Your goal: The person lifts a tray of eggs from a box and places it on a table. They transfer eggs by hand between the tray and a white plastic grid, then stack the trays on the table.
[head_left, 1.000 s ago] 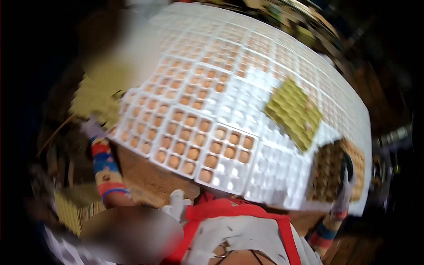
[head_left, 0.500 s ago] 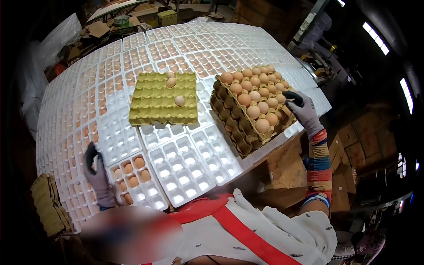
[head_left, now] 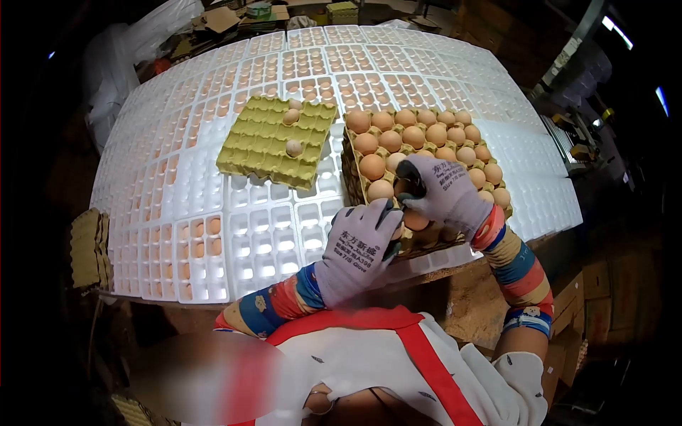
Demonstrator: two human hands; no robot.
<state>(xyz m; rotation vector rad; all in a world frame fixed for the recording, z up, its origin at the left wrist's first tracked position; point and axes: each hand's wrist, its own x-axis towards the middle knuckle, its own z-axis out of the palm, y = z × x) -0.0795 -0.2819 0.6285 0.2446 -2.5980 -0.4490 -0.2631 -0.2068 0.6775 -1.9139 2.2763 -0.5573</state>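
Note:
My left hand [head_left: 361,245], in a grey glove with dark fingertips, is at the near left corner of the stacked egg trays [head_left: 350,167]. Its fingers curl round something at the edge that I cannot make out. Over the front rows of brown eggs [head_left: 390,140] is my right hand [head_left: 442,190], gloved alike, its thumb and fingers bent among the eggs; what they grip, if anything, is hidden. Left of the stack, a yellow-green egg tray [head_left: 264,142] carries a few eggs [head_left: 293,148] and lies slightly turned on the white trays.
White foam trays [head_left: 263,245] cover the broad table, many holding brown eggs [head_left: 214,226]. Folded brown egg trays [head_left: 89,248] stand at the left edge. Plastic sheeting [head_left: 110,67] hangs at the far left. Cardboard boxes [head_left: 568,305] are below right.
My left hand has moved right, from the white trays to the stack. My right hand has moved left from the stack's right side to its front rows. The view has shifted.

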